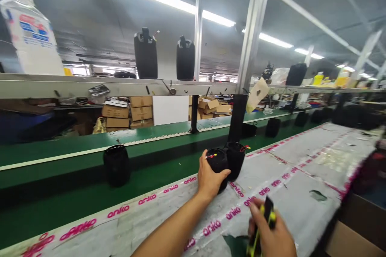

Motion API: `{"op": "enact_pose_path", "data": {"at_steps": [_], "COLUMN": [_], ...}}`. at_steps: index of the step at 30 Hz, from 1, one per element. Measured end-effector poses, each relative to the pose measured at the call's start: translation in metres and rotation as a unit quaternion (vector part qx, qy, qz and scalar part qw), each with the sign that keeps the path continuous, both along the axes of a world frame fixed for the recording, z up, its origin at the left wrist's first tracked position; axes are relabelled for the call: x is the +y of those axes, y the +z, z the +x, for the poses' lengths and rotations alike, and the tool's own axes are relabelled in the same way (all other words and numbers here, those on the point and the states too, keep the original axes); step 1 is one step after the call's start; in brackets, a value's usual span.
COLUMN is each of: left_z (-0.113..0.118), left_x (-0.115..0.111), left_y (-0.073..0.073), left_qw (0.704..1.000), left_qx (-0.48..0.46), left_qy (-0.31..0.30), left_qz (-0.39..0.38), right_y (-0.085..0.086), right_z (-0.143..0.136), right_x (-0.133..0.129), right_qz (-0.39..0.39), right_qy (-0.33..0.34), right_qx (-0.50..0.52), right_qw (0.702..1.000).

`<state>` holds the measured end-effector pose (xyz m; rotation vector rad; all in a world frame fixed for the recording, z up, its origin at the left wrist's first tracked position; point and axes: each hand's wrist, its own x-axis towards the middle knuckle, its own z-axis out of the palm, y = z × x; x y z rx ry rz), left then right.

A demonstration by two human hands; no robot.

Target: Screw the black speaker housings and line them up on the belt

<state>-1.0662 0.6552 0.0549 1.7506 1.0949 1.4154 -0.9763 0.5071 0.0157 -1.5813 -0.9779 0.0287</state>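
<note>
Left hand (pixel 209 180) is wrapped around a black speaker shell (pixel 217 164) standing upright on the worktable (pixel 301 156), fingers curled round its near side, thumb on the right flank; red and yellow wires stick out of its open top. A second black shell (pixel 235 160) stands just right of it and slightly farther, touching or nearly so, also with red wires at the rim. Right hand (pixel 271 233) sits near the bottom edge, closed on a yellow-and-black tool (pixel 265 221), fingers clamped round the handle; tool is blurred, can't tell what kind. The two hands are apart, right one nearer the camera. Table surface is covered in grey sheeting held by white tape printed "anko" in pink. Beyond the table's far edge runs a green conveyor belt (pixel 75 200) with one more black shell (pixel 117 165) standing on it to the left, well apart from the held one; several more dark units sit farther along to the right. Overhead metal shelf (pixel 120 86) carries two tall black speakers (pixel 146 54), a white bottle (pixel 31 32) at far left. Cardboard boxes (pixel 126 112) stacked behind the belt. Brown carton edge (pixel 356 229) at near right.
</note>
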Motion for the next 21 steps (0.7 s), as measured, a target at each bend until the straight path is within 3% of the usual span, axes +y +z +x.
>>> {"op": "enact_pose_path", "data": {"at_steps": [3,5,9,12,16,21], "left_z": [-0.003,-0.004,-0.003,0.000,0.006,0.011], "left_x": [0.003,0.004,0.005,0.005,0.005,0.007], "left_y": [-0.001,-0.002,-0.006,-0.008,-0.008,-0.006], "left_qw": [1.000,1.000,0.999,0.998,0.997,0.996], "left_qx": [0.001,0.009,0.031,0.045,0.061,0.082], "left_qy": [-0.009,-0.014,-0.021,-0.034,-0.041,-0.034], "left_qz": [-0.001,0.000,0.001,0.001,-0.003,-0.008], "right_y": [0.053,0.075,0.085,0.091,0.112,0.128], "right_z": [0.053,0.075,0.086,0.085,0.081,0.067], "right_x": [0.048,0.080,0.117,0.118,0.115,0.123], "right_qz": [0.008,-0.037,-0.149,-0.219,-0.293,-0.333], "right_qy": [0.002,0.038,0.053,0.010,-0.047,-0.054], "right_qx": [-0.139,-0.211,-0.298,-0.330,-0.345,-0.343], "right_qw": [0.990,0.976,0.941,0.918,0.890,0.877]}}
